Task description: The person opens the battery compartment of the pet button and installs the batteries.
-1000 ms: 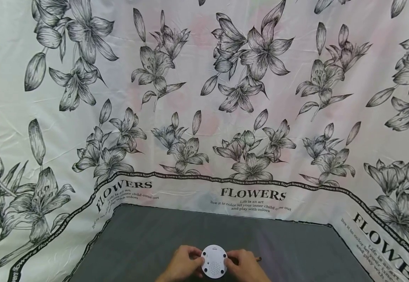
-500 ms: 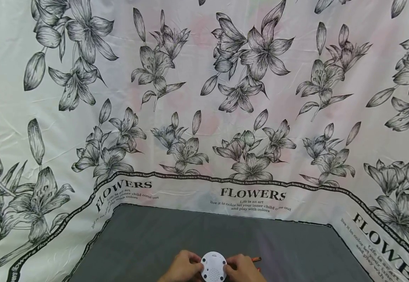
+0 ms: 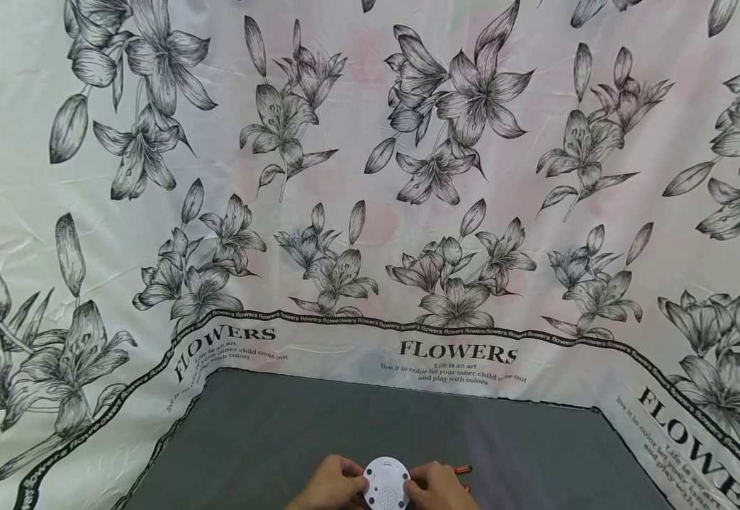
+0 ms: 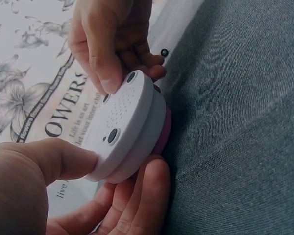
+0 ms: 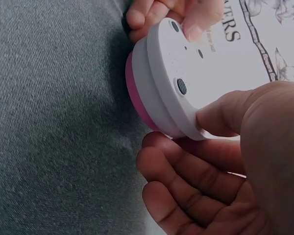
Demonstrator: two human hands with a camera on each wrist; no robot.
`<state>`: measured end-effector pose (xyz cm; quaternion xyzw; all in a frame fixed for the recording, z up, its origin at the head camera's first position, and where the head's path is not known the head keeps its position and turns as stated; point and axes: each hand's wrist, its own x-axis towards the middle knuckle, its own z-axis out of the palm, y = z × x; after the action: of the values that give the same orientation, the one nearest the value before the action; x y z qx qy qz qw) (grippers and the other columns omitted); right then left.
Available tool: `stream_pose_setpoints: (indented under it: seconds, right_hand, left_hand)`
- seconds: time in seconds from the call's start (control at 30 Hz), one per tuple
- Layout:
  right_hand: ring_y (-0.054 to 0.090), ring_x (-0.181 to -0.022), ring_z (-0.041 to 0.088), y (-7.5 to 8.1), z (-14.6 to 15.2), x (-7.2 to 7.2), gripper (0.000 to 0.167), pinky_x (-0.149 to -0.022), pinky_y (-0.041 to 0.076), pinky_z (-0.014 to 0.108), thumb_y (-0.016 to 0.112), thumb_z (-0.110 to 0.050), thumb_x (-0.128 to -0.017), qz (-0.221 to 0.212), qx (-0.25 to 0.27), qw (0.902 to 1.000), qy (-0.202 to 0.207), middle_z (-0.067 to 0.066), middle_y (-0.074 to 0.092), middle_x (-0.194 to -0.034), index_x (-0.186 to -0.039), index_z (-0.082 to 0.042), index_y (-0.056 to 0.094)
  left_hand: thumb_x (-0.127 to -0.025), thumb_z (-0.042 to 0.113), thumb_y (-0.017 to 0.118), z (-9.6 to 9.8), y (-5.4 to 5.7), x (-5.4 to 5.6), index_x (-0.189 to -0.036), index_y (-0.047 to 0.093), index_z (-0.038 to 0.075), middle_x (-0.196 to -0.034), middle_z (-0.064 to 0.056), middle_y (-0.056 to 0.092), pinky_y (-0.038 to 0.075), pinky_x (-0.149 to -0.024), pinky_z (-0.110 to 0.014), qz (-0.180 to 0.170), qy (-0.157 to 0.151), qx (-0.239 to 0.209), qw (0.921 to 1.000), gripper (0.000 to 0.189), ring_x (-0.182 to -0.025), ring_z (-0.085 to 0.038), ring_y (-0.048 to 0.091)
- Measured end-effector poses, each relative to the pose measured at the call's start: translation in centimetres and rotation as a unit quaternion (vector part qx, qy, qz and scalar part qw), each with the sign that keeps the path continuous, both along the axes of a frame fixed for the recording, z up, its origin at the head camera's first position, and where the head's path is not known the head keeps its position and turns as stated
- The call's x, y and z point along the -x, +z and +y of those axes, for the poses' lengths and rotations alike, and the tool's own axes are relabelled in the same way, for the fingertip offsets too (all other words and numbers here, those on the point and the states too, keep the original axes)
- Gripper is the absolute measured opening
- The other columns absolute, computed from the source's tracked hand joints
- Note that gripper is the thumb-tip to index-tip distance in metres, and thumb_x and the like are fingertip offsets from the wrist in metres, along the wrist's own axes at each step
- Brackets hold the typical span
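A round white device (image 3: 386,483) with dark round feet and a patch of small holes is held between both hands at the bottom of the head view. Its underside faces up; a pink band (image 5: 137,93) shows at the opposite end in the right wrist view. My left hand (image 3: 334,484) grips the left edge, thumb on the white face (image 4: 118,110) and fingers beneath. Opposite it, my right hand (image 3: 441,486) pinches the right edge, thumb on top and other fingers curled below. The tips under the device are partly hidden.
Just right of the right hand, a thin orange-red stick-like thing (image 3: 463,469) lies on the dark grey cloth (image 3: 523,446), with a second red tip (image 3: 468,487) nearer me. A white curtain (image 3: 370,177) printed with flowers rises behind and at both sides.
Both hands have drawn the white device slightly down toward the near edge. More of the orange-red things beside the right hand now shows. The grip looks the same.
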<state>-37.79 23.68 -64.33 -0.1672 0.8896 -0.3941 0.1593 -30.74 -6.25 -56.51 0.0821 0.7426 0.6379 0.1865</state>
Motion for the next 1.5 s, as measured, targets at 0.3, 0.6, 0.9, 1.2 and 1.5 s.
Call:
stream_pose_setpoints:
  seconds: [0.3, 0.6, 0.9, 1.2, 1.5]
  right_hand:
    - [0.065, -0.077, 0.000, 4.6, -1.8, -3.0, 0.018, -0.063, 0.056, 0.029, 0.074, -0.023, -0.098, 0.239, -0.010, 0.9703, 0.038, -0.010, 0.073, -0.090, -0.107, -0.009, 0.079]
    - [0.064, -0.083, 0.005, 11.0, -5.5, -6.2, 0.014, -0.069, 0.056, 0.030, 0.080, -0.009, -0.092, 0.294, -0.030, 0.9543, 0.047, -0.005, 0.072, -0.095, -0.103, -0.013, 0.073]
    - [0.060, -0.088, -0.004, 2.0, -4.3, 0.3, 0.020, -0.071, 0.054, 0.027, 0.083, -0.027, -0.095, 0.266, -0.033, 0.9611, 0.066, -0.021, 0.068, -0.100, -0.110, -0.032, 0.070]
    - [0.060, -0.088, -0.004, 0.6, -4.4, 1.1, 0.021, -0.073, 0.055, 0.027, 0.083, -0.025, -0.096, 0.261, -0.055, 0.9618, 0.062, -0.022, 0.067, -0.099, -0.110, -0.033, 0.069]
    - [0.059, -0.082, 0.005, 8.7, -6.4, -4.7, 0.015, -0.066, 0.050, 0.033, 0.079, -0.009, -0.095, 0.339, -0.013, 0.9344, 0.107, -0.006, 0.070, -0.094, -0.106, -0.016, 0.070]
  left_hand:
    - [-0.093, 0.004, 0.064, 0.3, -0.1, -0.3, -0.109, 0.074, -0.011, -0.087, -0.012, 0.077, 0.067, -0.070, -0.031, 0.008, 0.021, -0.008, 0.9997, 0.024, -0.074, -0.018, 0.079]
    - [-0.096, 0.006, 0.064, 0.4, -0.3, 0.0, -0.106, 0.076, -0.009, -0.087, -0.011, 0.078, 0.067, -0.071, -0.031, -0.002, 0.013, -0.009, 0.9999, 0.022, -0.077, -0.020, 0.080]
    - [-0.096, 0.006, 0.064, 0.5, -0.2, -0.3, -0.105, 0.075, -0.008, -0.087, -0.011, 0.078, 0.065, -0.071, -0.031, 0.001, 0.026, 0.001, 0.9997, 0.020, -0.078, -0.019, 0.079]
    - [-0.097, 0.006, 0.063, 0.3, 0.1, -0.7, -0.103, 0.075, -0.006, -0.083, -0.012, 0.079, 0.065, -0.070, -0.032, -0.006, 0.013, -0.012, 0.9998, 0.018, -0.075, -0.019, 0.079]
    - [-0.095, 0.006, 0.062, 0.6, 0.1, -0.8, -0.100, 0.075, -0.006, -0.080, -0.010, 0.078, 0.064, -0.068, -0.031, 0.007, 0.022, -0.002, 0.9997, 0.018, -0.073, -0.017, 0.077]
